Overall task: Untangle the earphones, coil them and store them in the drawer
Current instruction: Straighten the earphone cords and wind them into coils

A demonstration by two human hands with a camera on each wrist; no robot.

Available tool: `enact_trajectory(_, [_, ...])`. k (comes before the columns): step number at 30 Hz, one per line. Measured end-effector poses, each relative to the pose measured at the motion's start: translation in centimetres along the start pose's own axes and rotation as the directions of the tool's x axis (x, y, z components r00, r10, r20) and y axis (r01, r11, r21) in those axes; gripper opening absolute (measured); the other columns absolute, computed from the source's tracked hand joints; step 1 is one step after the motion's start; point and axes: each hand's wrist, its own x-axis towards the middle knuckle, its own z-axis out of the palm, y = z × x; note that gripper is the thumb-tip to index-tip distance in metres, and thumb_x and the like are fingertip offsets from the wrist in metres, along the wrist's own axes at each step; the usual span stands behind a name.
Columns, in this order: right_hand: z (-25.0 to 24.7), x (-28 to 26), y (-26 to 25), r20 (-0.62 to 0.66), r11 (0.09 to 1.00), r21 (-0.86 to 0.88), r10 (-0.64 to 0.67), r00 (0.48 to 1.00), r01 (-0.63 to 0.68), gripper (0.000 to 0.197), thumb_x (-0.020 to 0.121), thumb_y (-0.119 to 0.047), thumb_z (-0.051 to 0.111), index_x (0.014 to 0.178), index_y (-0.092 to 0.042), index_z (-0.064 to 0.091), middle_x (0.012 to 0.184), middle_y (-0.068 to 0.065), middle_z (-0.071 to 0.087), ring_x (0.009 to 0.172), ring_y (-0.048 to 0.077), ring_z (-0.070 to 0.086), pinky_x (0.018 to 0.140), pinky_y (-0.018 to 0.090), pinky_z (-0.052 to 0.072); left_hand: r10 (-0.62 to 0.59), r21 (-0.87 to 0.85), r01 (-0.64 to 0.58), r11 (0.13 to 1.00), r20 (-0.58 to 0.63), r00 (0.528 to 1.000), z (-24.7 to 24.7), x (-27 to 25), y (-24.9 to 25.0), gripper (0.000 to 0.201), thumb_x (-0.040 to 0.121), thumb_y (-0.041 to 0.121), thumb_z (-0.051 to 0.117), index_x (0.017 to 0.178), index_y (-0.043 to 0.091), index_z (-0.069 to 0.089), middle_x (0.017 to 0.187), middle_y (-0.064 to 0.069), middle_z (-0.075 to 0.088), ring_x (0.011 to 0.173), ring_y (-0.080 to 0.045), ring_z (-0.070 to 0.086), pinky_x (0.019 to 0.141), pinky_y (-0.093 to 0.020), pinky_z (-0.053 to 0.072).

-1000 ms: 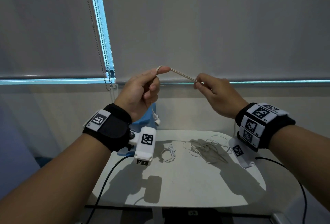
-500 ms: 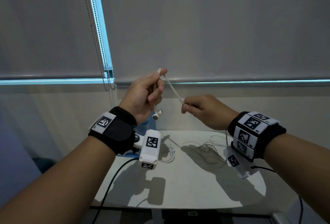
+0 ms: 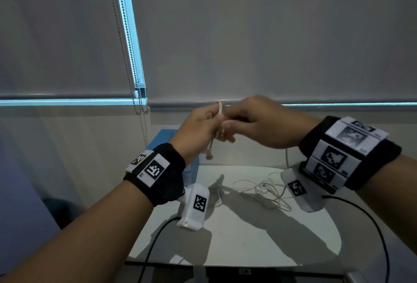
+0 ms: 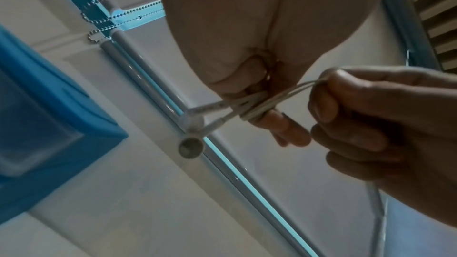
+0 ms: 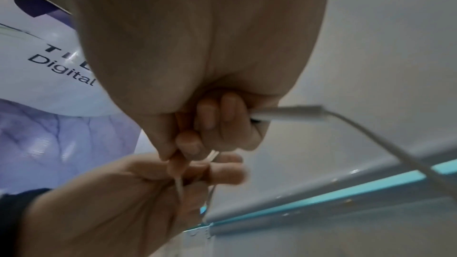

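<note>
A white earphone cable (image 4: 254, 112) is wound in loops round the fingers of my left hand (image 3: 220, 122), which grips it above the table. Two earbuds (image 3: 209, 156) dangle below that hand; one earbud (image 4: 191, 147) faces the left wrist camera. My right hand (image 3: 228, 122) touches the left one and pinches a stretch of the cable (image 4: 319, 83) between thumb and forefinger. A stiff white piece of the cord (image 5: 291, 112) sticks out of the right fist, and the loose cord trails down from it. The blue drawer unit (image 3: 162, 138) stands behind my left wrist.
A loose tangle of white earphones (image 3: 264, 189) lies on the white table (image 3: 248, 237) under my right wrist, and another small bundle (image 3: 217, 201) lies by the left wrist camera. Bead chains (image 3: 137, 93) hang from the blinds behind. Black cables run off the table's front.
My right hand swung down from its stretched-out place on the right and came in against the left hand, laying the taut cable round the left fingers. Both hands sit a little lower.
</note>
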Motion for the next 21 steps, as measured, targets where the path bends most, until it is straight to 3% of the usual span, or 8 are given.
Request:
enact_trajectory(2, [-0.5, 0.0, 0.9, -0.083, 1.000, -0.022, 0.009, 0.997, -0.011, 0.031, 0.100, -0.036, 0.060, 0.076, -0.017, 0.065, 0.059, -0.010, 0.052, 0.055, 0.006, 0.045, 0.053, 0.017, 0.030, -0.015, -0.019, 0.016, 1.000, 0.040, 0.999, 0.4, -0.3, 0.7, 0.029, 0.107, 0.015, 0.045, 0.112, -0.009, 0.061, 0.073, -0.013, 0.062, 0.054, -0.016, 0.047, 0.055, -0.023, 0.039])
enact_trajectory(4, [-0.7, 0.0, 1.9, -0.153, 0.999, -0.017, 0.035, 0.988, -0.038, 0.037, 0.098, -0.040, 0.061, 0.073, -0.014, 0.058, 0.058, -0.008, 0.044, 0.054, 0.009, 0.038, 0.052, 0.021, 0.028, -0.035, -0.042, 0.037, 0.998, 0.050, 0.998, 0.5, -0.5, 1.1, 0.034, 0.108, 0.018, 0.042, 0.112, -0.011, 0.058, 0.064, -0.008, 0.051, 0.052, -0.013, 0.035, 0.050, -0.020, 0.032])
enact_trajectory(7, [-0.6, -0.2, 3.3, -0.207, 0.996, 0.026, 0.086, 0.975, -0.083, 0.035, 0.098, -0.039, 0.062, 0.075, -0.013, 0.059, 0.060, -0.007, 0.044, 0.055, 0.008, 0.037, 0.052, 0.021, 0.029, -0.055, -0.049, 0.059, 0.997, 0.089, 0.995, 0.5, -0.5, 1.4, 0.037, 0.109, 0.023, 0.038, 0.103, -0.003, 0.062, 0.061, -0.005, 0.039, 0.052, -0.012, 0.029, 0.048, -0.021, 0.027])
enact_trajectory(10, [-0.3, -0.3, 3.9, -0.223, 0.992, 0.081, 0.113, 0.968, -0.097, 0.031, 0.099, -0.036, 0.062, 0.075, -0.016, 0.059, 0.061, -0.008, 0.045, 0.056, 0.007, 0.038, 0.054, 0.021, 0.029, -0.105, -0.019, 0.107, 0.994, 0.088, 0.991, 0.5, -0.5, 1.5, 0.051, 0.110, 0.036, 0.036, 0.110, -0.001, 0.071, 0.057, -0.003, 0.038, 0.048, -0.011, 0.030, 0.046, -0.021, 0.027])
enact_trajectory(12, [-0.1, -0.2, 4.1, -0.244, 0.989, 0.115, 0.118, 0.963, -0.092, 0.031, 0.099, -0.035, 0.062, 0.074, -0.018, 0.057, 0.061, -0.008, 0.044, 0.056, 0.007, 0.037, 0.054, 0.022, 0.030, -0.119, -0.030, 0.122, 0.992, 0.087, 0.989, 0.3, -0.4, 1.3, 0.046, 0.110, 0.033, 0.039, 0.112, 0.000, 0.070, 0.059, -0.004, 0.050, 0.046, -0.011, 0.041, 0.047, -0.020, 0.035])
enact_trajectory(15, [0.0, 0.0, 4.4, -0.280, 0.980, 0.176, 0.139, 0.950, -0.091, 0.031, 0.100, -0.036, 0.061, 0.077, -0.015, 0.059, 0.062, -0.007, 0.044, 0.057, 0.006, 0.037, 0.055, 0.021, 0.031, -0.119, -0.097, 0.130, 0.987, 0.110, 0.987, 0.2, -0.4, 1.4, 0.036, 0.109, 0.024, 0.041, 0.108, 0.000, 0.068, 0.077, -0.009, 0.067, 0.056, -0.013, 0.058, 0.053, -0.019, 0.045])
enact_trajectory(18, [0.4, 0.3, 4.8, -0.272, 0.975, 0.193, 0.163, 0.948, -0.112, 0.032, 0.101, -0.038, 0.057, 0.080, -0.015, 0.062, 0.064, -0.006, 0.045, 0.059, 0.007, 0.038, 0.057, 0.024, 0.033, -0.101, -0.209, 0.131, 0.969, 0.146, 0.984, 0.3, -0.2, 1.6, 0.034, 0.109, 0.021, 0.039, 0.105, -0.002, 0.064, 0.068, -0.005, 0.052, 0.051, -0.012, 0.040, 0.053, -0.022, 0.036])
enact_trajectory(21, [1.3, 0.5, 5.3, -0.254, 0.966, 0.219, 0.191, 0.948, -0.136, 0.034, 0.104, -0.037, 0.052, 0.075, -0.022, 0.060, 0.064, -0.008, 0.047, 0.060, 0.009, 0.041, 0.061, 0.031, 0.037, -0.069, -0.302, 0.102, 0.948, 0.119, 0.990, 0.3, 0.1, 1.9, 0.040, 0.109, 0.018, 0.038, 0.119, -0.016, 0.057, 0.061, 0.000, 0.041, 0.045, -0.008, 0.029, 0.048, -0.018, 0.031])
